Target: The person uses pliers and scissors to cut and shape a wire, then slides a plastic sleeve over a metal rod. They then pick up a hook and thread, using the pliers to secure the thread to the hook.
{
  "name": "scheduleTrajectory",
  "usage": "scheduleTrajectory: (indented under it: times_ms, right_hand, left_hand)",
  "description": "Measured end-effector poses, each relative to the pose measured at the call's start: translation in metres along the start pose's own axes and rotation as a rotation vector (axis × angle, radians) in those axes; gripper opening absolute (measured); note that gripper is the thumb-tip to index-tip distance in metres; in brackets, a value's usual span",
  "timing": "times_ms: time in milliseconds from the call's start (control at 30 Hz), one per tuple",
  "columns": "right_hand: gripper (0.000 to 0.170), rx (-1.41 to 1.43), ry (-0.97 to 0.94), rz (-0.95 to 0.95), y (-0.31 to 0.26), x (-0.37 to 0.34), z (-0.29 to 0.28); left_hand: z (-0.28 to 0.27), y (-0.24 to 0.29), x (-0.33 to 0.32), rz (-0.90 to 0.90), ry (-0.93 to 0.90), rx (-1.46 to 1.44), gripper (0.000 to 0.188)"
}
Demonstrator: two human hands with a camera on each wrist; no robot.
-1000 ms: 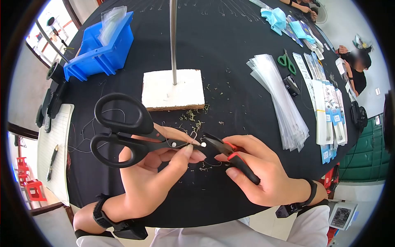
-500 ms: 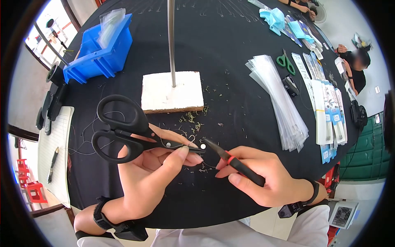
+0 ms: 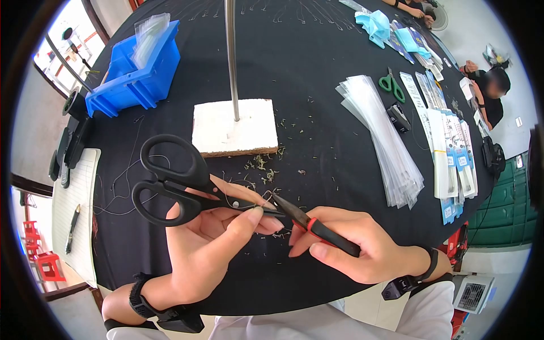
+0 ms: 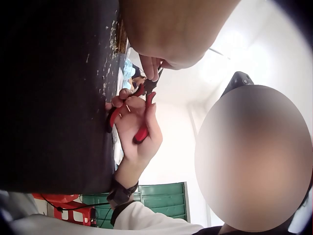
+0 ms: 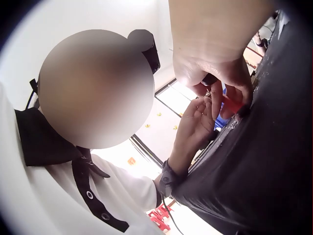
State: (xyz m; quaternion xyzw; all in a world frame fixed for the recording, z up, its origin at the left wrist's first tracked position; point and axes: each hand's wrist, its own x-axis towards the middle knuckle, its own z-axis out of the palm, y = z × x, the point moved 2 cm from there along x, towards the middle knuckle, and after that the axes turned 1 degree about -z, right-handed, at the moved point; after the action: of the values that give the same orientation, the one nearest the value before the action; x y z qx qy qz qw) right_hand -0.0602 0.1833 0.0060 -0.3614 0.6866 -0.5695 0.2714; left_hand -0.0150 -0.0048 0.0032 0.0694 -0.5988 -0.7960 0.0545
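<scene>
Over the black-covered counter (image 3: 323, 153), pliers (image 3: 323, 231) gripped by the right hand (image 3: 368, 243) have just closed in from 4 o'clock beside the thin loop (image 3: 267, 192) at the left hand (image 3: 209, 243), which holds scissors (image 3: 198, 180), apparently within working reach.

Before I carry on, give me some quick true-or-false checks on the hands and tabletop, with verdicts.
1. The right hand holds red-and-black pliers. True.
2. The black-handled scissors are also in the right hand. False: the left hand holds them.
3. The green-handled scissors lie beside the clear plastic sleeves. True.
4. The metal rod stands in the blue bin. False: it rises from the white-topped block.
5. The pen lies on the notebook. True.
</scene>
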Motion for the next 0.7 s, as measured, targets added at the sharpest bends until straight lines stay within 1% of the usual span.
scheduleTrajectory:
  times_ms: [67,167,267,367,467,567,700]
  right_hand:
    - [0.016,-0.01,0.011,0.001,-0.0006,-0.0001,0.0]
    - [0.019,-0.023,0.035,0.095,-0.0064,0.0005,0.0004]
    - [0.019,-0.015,0.026,0.104,-0.0058,-0.0001,-0.0003]
    - [0.019,0.015,0.034,0.078,-0.0034,0.0,0.0]
    - [0.015,0.01,0.007,0.004,-0.0005,0.0008,-0.001]
    - [0.014,0.005,0.012,0.002,0.0003,0.0009,-0.0004]
    - [0.014,-0.074,0.05,-0.017,-0.0014,0.0001,-0.0009]
  left_hand:
    - [0.0,-0.0006,0.0,-0.002,-0.008,-0.004,0.018]
    - [0.0001,-0.0004,0.0,-0.01,-0.017,-0.008,0.019]
    - [0.0004,0.0004,0.0007,-0.015,-0.018,-0.004,0.019]
    - [0.0006,0.0008,0.0009,-0.011,-0.01,0.0,0.019]
    - [0.0003,0.0008,0.0009,-0.012,-0.008,0.011,0.019]
    - [0.0007,-0.0003,0.0006,-0.01,-0.008,-0.002,0.019]
    - [0.0009,-0.0027,-0.0001,-0.006,-0.014,-0.028,0.02]
